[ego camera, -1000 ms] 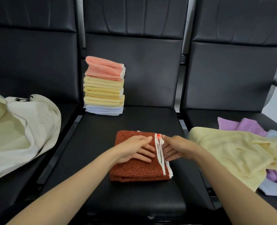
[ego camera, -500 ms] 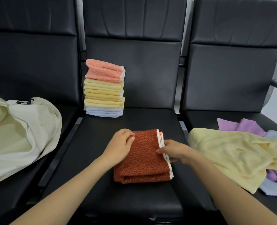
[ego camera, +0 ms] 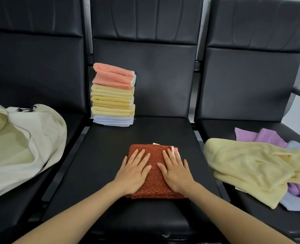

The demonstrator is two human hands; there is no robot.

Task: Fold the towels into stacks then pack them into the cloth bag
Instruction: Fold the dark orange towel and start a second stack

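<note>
Folded rust towel [ego camera: 153,187] is pressed flat at 6 o'clock on the middle seat [ego camera: 101,155] under left hand [ego camera: 134,173] and right hand [ego camera: 176,171], fingers straight, nothing gripped. Judged soft, light, floppy: best taken by both side edges, layers pinched together.

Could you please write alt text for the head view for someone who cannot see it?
The left hand and right hand press flat on a folded rust towel on the middle seat. A stack of folded towels stands behind it; a cloth bag lies to the left, loose towels to the right.
</note>
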